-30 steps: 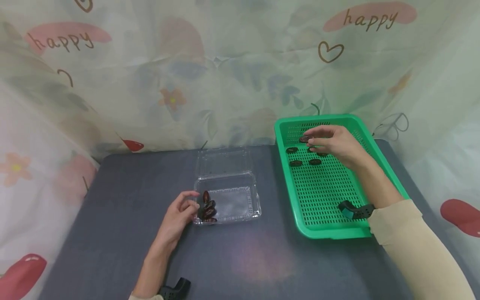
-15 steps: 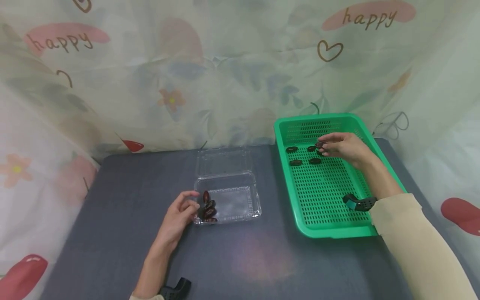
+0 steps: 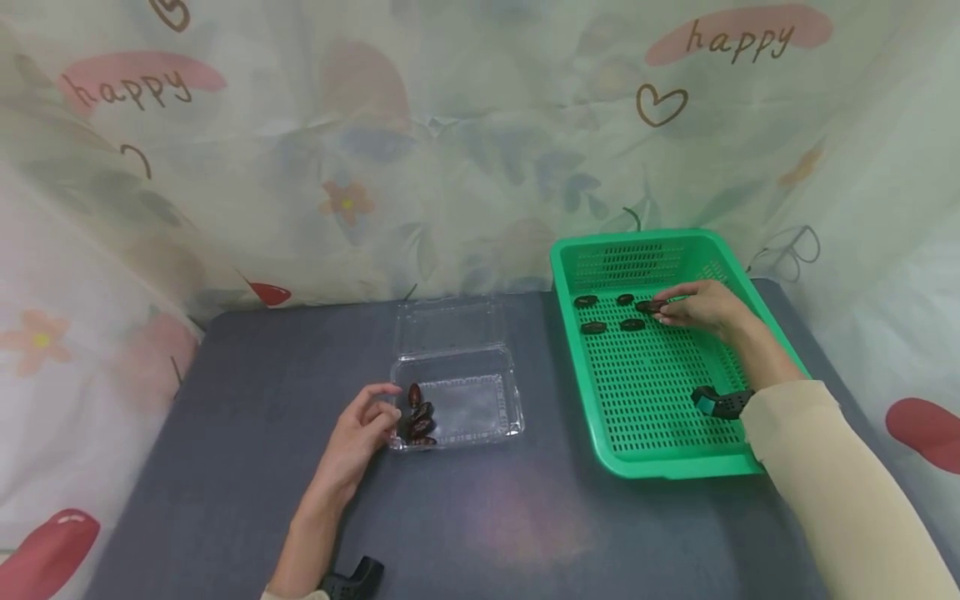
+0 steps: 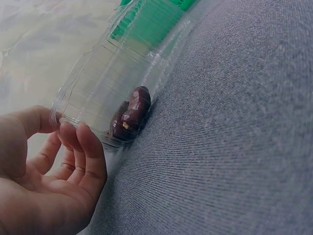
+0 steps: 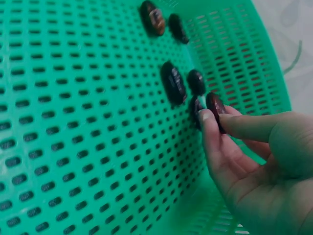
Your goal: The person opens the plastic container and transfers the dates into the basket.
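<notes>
In the head view my left hand (image 3: 351, 440) pinches the left rim of a clear plastic clamshell box (image 3: 468, 408), whose lid (image 3: 450, 327) lies back. Several dark brown dates (image 3: 422, 427) are heaped at the box's left side. My right hand (image 3: 705, 310) is inside a green basket (image 3: 600, 417), toward its back. In the right wrist view it pinches a date (image 5: 215, 108) between thumb and fingers, low beside another date (image 5: 196, 110) partly hidden by the fingertips. More dates, such as one dark date (image 5: 174, 83), lie on the basket floor.
A grey cloth-covered table (image 3: 247, 433) carries the box and, to its right, the basket. Behind stands a patterned curtain (image 3: 450, 167), close to the table's back edge. The basket has raised walls (image 5: 239, 49) around its slotted floor.
My right hand has moved right and down with the date, from above the basket's back-left part to beside the other dates on its floor. The left hand and box have stayed put.
</notes>
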A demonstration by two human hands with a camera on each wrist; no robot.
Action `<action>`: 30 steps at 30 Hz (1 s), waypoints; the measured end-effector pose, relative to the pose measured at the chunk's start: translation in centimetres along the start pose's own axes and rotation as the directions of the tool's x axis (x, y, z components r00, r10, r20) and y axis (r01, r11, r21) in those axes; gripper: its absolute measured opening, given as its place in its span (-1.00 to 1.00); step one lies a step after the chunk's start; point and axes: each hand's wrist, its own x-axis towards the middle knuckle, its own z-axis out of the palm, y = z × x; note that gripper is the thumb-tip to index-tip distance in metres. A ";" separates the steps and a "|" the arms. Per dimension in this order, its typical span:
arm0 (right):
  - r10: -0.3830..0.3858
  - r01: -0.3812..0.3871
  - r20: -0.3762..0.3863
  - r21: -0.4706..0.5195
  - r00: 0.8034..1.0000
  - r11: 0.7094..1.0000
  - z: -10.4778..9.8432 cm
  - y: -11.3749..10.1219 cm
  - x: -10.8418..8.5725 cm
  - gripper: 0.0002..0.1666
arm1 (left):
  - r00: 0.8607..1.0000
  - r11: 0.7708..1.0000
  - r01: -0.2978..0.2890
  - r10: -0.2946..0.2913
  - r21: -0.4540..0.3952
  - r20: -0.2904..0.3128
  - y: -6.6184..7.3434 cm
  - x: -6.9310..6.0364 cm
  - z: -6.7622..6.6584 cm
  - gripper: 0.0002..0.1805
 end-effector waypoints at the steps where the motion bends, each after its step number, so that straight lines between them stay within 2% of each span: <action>1: 0.006 -0.006 -0.002 -0.011 1.000 1.000 0.0 0.1 0.0 -0.47 | 1.000 1.000 0.001 -0.001 0.001 0.001 0.0 0.0 0.0 -0.63; 6: 0.007 -0.007 0.002 -0.069 1.000 0.998 0.2 0.6 -0.1 -0.47 | 1.000 1.000 0.001 -0.001 0.004 0.005 0.0 0.0 0.0 -0.63; 11: 0.016 -0.016 0.009 -0.036 1.000 0.999 0.3 1.0 0.2 -0.46 | 1.000 1.000 0.001 -0.001 0.009 0.003 0.0 0.1 0.0 -0.63; 23: 0.099 -0.099 0.039 -0.006 0.994 0.995 0.4 0.9 0.0 -0.46 | 1.000 1.000 -0.005 0.005 0.000 -0.001 -0.4 0.1 -0.1 -0.64; 28: 0.136 -0.136 0.026 0.016 0.990 0.991 0.3 0.5 -0.1 -0.43 | 1.000 1.000 -0.014 0.015 -0.012 0.008 -0.4 0.1 -0.1 -0.63; 30: 0.129 -0.129 0.008 0.008 0.992 0.992 0.3 0.3 -0.2 -0.43 | 1.000 1.000 -0.021 0.021 -0.012 0.010 -0.4 0.2 -0.2 -0.63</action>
